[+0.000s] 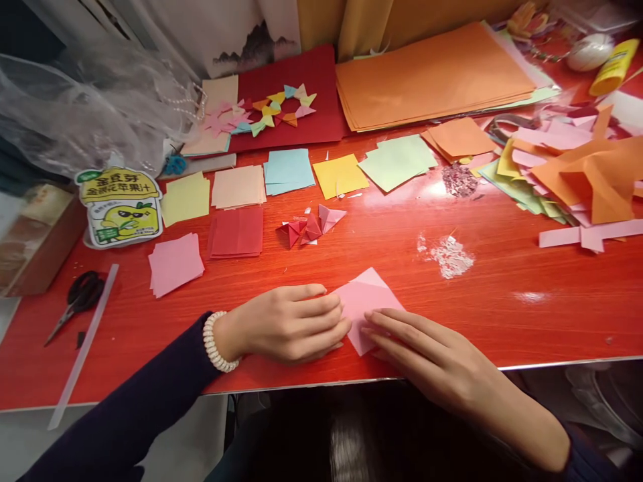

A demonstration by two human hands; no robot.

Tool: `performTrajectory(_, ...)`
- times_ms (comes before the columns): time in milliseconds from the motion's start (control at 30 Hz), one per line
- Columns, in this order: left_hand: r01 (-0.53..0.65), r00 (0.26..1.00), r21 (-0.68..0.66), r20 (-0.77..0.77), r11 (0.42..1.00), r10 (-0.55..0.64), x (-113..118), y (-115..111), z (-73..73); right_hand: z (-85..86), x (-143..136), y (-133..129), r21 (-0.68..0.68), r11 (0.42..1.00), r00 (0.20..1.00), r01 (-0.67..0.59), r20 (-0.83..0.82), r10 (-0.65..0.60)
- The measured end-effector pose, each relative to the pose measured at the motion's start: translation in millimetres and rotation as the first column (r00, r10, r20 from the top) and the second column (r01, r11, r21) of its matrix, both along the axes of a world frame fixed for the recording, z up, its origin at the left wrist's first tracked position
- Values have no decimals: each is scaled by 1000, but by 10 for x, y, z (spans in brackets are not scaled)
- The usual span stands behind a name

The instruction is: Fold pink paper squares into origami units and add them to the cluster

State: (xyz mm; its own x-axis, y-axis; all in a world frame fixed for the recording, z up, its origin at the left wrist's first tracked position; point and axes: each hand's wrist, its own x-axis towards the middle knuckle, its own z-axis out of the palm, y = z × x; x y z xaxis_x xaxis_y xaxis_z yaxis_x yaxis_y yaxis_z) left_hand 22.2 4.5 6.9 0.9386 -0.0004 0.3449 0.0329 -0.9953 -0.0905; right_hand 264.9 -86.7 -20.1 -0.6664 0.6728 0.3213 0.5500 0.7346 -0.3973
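A pink paper square [370, 294] lies turned like a diamond near the front edge of the red table [482, 314], its top corner pointing away from me. My left hand [289, 323] rests at the paper's left side, fingers extended and flat. Across the right part of the sheet lies my right hand [435, 348], its fingers also stretched out, fingertips on the paper. Beyond the hands sit small folded red and pink paper pieces [311, 227]. A stack of pink squares [177, 264] and a stack of red squares [236, 232] are at the left.
Black scissors [83, 294] and a translucent strip [85, 348] lie left. Yellow [340, 175], blue [289, 171] and green squares [399, 162] form a row behind. Paper scraps [593, 167] heap at right; white bits [449, 256] lie nearer. Large orange sheets [432, 77] are at the back.
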Motion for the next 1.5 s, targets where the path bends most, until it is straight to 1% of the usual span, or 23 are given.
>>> performTrajectory(67,-21,1000,-34,5,999,21,-27,-7,-25,13,3,21,-16,1000,1000,-22,14,22)
performTrajectory(167,-49,998,-82,-30,995,47,-64,-9,-40,42,-3,69,-45,997,997,-60,36,62)
performTrajectory(267,-64,996,-32,-57,997,62,-95,-11,-25,80,-15,150,-65,992,993,-108,50,111)
performTrajectory(367,-63,997,32,-52,997,65,-125,-19,-17,131,-42,270,-60,993,992,-105,58,108)
performTrajectory(433,-86,996,-9,-32,996,85,-139,-34,-31,166,-76,360,-26,996,996,-81,42,82)
performTrajectory(500,-147,989,-115,13,982,149,-141,-59,-55,192,-115,445,-9,998,997,-66,27,66)
performTrajectory(533,-190,980,-183,28,965,198,-136,-73,-67,200,-133,482,-18,998,998,-59,26,60)
performTrajectory(600,-289,950,-321,17,902,311,-112,-103,-82,204,-164,542,-78,996,999,-39,25,41)
performTrajectory(700,-401,905,-468,-69,787,420,-53,-143,-79,191,-199,594,-241,970,1000,22,7,-21)
performTrajectory(767,-433,881,-533,-81,727,465,-13,-164,-69,177,-222,609,-314,946,996,77,-9,-84)
performTrajectory(867,-477,829,-620,-83,623,553,22,-190,-62,157,-253,615,-347,926,986,147,-27,-166)
performTrajectory(933,-496,803,-667,-110,555,586,29,-200,-66,148,-264,615,-365,914,980,175,-29,-199)
performTrajectory(967,-497,799,-683,-121,535,588,30,-202,-69,146,-265,615,-373,908,976,191,-26,-216)
performTrajectory(1000,-492,802,-692,-125,528,584,31,-201,-72,144,-265,615,-377,902,972,210,-21,-235)
performTrajectory(1100,-472,815,-690,-105,549,570,37,-190,-76,144,-263,617,-357,896,958,263,-10,-285)
performTrajectory(1233,-503,810,-655,-130,563,572,44,-176,-78,138,-277,624,-317,898,947,303,-4,-321)
performTrajectory(1367,-536,817,-556,-151,636,557,30,-185,-87,131,-295,627,-318,886,937,337,19,-350)
performTrajectory(1500,-531,835,-429,-120,731,536,13,-187,-99,139,-310,625,-306,887,932,346,3,-362)
